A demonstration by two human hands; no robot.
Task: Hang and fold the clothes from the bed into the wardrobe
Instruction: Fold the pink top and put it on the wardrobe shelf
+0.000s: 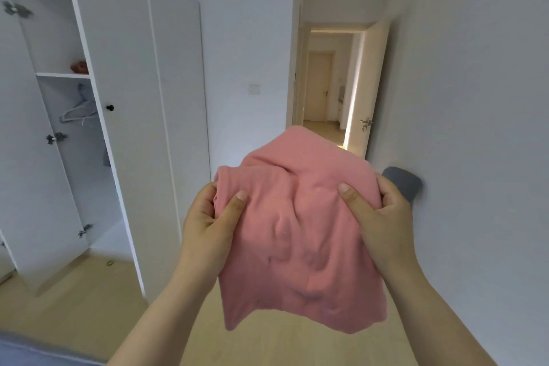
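Note:
A pink garment [300, 235] hangs bunched in the air in front of me, held at chest height. My left hand [208, 217] grips its left edge, thumb on top of the cloth. My right hand [383, 214] grips its right edge the same way. The white wardrobe [127, 98] stands at the left with one door [26, 157] swung open. Inside, a shelf [62, 75] carries a small pinkish item [79, 66], and pale hangers [78, 110] hang below it.
An open room door [368, 89] leads to a lit hallway straight ahead. A grey object [405, 184] sits against the right wall behind the garment. A blue bed corner [26, 350] shows at the bottom left. A small green thing [110, 262] lies on the wooden floor by the wardrobe.

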